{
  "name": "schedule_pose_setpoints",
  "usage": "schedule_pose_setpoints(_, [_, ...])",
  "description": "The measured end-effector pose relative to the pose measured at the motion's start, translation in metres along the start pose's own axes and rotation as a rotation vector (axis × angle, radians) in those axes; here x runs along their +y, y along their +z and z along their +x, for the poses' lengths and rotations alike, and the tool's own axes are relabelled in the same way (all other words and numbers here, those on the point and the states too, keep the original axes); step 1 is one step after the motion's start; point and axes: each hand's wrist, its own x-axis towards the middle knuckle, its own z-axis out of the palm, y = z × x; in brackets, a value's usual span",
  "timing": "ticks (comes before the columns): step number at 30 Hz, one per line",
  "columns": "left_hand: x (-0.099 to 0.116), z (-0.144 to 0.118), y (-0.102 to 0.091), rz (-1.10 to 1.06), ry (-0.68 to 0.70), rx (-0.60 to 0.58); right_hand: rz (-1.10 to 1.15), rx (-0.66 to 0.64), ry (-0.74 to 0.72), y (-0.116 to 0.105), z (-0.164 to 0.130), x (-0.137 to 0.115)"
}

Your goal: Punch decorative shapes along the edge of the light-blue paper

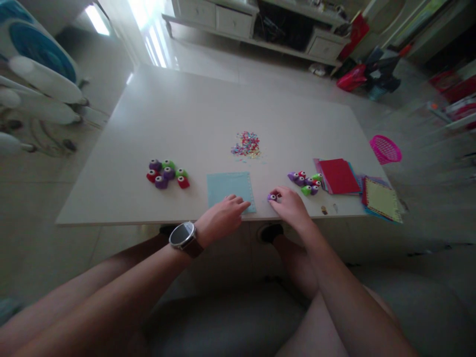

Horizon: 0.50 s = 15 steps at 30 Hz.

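My left hand (222,217), with a watch on the wrist, rests palm down on the near edge of a light blue paper sheet (229,188) at the front of the white table (193,114). Just right of the sheet, my right hand (290,206) closes its fingers around a small purple paper punch (271,197) standing on the table. One group of purple, green and red punches (166,174) sits to the left. Another group of punches (305,182) sits to the right. A pile of colourful paper confetti (246,144) lies beyond the sheet.
A stack of coloured paper with a red sheet on top (337,175) and a yellow-green sheet (382,199) lie at the table's right front corner. A pink basket (386,149) stands on the floor right of the table. A white cabinet (238,20) is behind.
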Motion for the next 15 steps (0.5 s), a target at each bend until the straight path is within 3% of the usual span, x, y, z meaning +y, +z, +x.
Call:
schedule_pose_setpoints(6, [0.002,-0.001,0.000,0.002,-0.006,-0.006,-0.001,0.004,-0.046,-0.004,-0.001,-0.002])
schedule_pose_setpoints(12, [0.004,0.000,0.001,0.022,0.000,-0.007,0.043,-0.135,-0.011,0.002,-0.006,-0.018])
schedule_pose_setpoints(15, [0.003,0.000,0.002,0.033,0.009,0.006,0.033,-0.145,-0.019,0.003,-0.007,-0.017])
